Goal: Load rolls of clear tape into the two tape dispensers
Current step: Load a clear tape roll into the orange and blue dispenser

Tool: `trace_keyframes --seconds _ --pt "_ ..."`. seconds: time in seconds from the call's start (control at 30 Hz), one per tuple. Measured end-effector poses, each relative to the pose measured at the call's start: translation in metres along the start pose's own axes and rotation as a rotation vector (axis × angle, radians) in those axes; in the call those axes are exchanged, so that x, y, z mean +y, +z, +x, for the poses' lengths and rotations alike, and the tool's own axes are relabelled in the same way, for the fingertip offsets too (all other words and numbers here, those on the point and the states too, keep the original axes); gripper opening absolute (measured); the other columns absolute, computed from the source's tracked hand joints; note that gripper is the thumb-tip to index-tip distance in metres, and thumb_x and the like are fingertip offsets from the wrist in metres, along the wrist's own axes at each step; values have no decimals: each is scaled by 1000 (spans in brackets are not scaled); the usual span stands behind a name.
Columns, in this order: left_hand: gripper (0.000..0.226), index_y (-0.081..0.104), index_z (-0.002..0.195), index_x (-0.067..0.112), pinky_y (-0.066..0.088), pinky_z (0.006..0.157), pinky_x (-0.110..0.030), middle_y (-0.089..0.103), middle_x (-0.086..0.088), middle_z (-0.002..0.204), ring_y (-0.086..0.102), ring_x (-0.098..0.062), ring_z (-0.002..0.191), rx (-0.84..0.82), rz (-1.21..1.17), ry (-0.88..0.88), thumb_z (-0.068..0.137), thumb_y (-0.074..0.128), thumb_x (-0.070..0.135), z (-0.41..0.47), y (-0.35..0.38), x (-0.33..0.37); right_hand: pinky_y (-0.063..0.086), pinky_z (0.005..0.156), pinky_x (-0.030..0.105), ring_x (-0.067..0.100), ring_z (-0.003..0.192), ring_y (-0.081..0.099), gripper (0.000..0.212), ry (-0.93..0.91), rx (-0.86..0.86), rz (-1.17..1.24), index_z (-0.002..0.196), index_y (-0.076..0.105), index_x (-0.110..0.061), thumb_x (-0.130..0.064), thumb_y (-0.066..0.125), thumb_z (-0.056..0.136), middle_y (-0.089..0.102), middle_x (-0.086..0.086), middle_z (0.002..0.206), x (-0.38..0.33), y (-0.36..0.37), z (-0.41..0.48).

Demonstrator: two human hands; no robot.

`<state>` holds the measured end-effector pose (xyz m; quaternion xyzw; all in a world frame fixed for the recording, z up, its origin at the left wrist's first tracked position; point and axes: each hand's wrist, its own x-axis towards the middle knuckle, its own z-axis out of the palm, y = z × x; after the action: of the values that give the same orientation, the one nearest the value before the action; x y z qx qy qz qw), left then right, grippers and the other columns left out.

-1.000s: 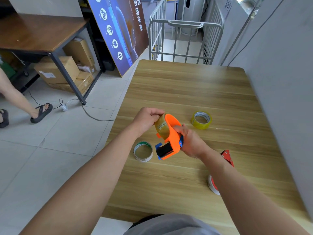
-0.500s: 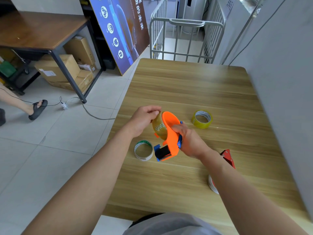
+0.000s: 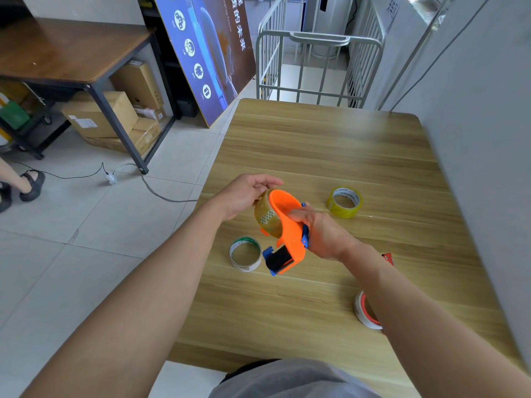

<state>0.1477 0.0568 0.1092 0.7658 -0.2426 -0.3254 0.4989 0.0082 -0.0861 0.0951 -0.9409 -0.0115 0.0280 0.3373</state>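
An orange tape dispenser (image 3: 288,234) with a blue and black cutter end is held above the wooden table (image 3: 316,156), gripped by my right hand (image 3: 319,232) from the right side. My left hand (image 3: 244,196) presses a clear tape roll (image 3: 265,218) against the dispenser's left face. A nearly spent roll with a white and green core (image 3: 245,254) lies on the table just left of the dispenser. A yellowish clear roll (image 3: 344,201) lies farther right. A red and white dispenser (image 3: 365,311) lies on the table, largely hidden under my right forearm.
A grey wall panel (image 3: 474,168) runs along the table's right edge. A metal cart (image 3: 316,53) stands beyond the far end. To the left are tiled floor, a cable, a dark desk (image 3: 71,58) over cardboard boxes, and a person's sandalled feet (image 3: 23,185).
The dispenser and both hands have shifted slightly toward me, with the roll still pressed on its side. The person's feet on the left have moved.
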Motion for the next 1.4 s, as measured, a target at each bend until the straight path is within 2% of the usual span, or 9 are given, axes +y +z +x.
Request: trace_keyframes --seconds 0.2,0.33,0.5,0.63,0.8,0.93,1.17,1.27,1.4 --pt "39 70 84 28 49 69 -17 66 10 82 60 -5 81 -26 98 31 94 42 3 0 -9 0 49 78 40 31 88 57 15 -2 -19 -1 89 64 -5 3 63 77 64 18 93 -1 1 -1" --pt "33 71 82 24 51 60 -11 69 5 86 64 -5 82 30 34 65 91 50 0 0 -10 -5 46 68 19 23 76 54 15 40 -35 81 91 64 -6 2 61 78 61 13 88 1 2 -2" --pt "31 70 74 22 51 55 -14 67 2 81 63 -9 75 55 52 44 89 53 1 2 -10 -11 46 64 23 20 71 57 18 88 -58 125 90 64 -8 3 63 76 66 18 89 -1 4 -2" --pt "34 64 69 20 49 47 -15 61 0 75 58 -12 66 64 109 9 91 48 0 2 -8 -16 46 56 18 -4 59 54 37 164 -136 444 75 60 -18 20 58 73 62 -11 66 -8 -2 -2" --pt "25 58 78 18 47 48 -20 61 0 75 56 -13 63 72 72 -55 94 44 4 2 -2 -20 52 84 45 29 94 63 48 265 -157 707 112 58 5 28 54 71 66 21 104 2 -9 4" --pt "24 61 81 21 46 50 -19 64 1 74 58 -10 63 110 -34 -64 93 47 6 -1 2 -18 50 71 28 13 79 62 62 274 -118 891 96 56 -21 33 49 66 64 0 84 14 -13 2" --pt "20 63 82 16 52 48 -19 66 -4 75 65 -4 54 48 -94 -70 91 52 3 -6 6 -16 51 75 27 23 82 60 51 335 -222 1121 94 61 -9 30 49 64 63 8 84 34 -13 -8" --pt "20 59 81 17 57 53 -24 66 -5 77 66 -16 64 22 47 -74 93 49 5 -6 10 -13 54 67 20 12 70 66 50 340 -250 1137 69 72 -19 26 51 60 69 -1 68 34 -14 -9" --pt "22 57 79 21 59 58 -29 65 -3 85 68 -21 71 114 288 -11 93 46 8 -4 15 -10 53 65 22 16 68 61 54 362 -201 1105 67 68 -16 31 43 69 66 -2 62 34 -14 -7"
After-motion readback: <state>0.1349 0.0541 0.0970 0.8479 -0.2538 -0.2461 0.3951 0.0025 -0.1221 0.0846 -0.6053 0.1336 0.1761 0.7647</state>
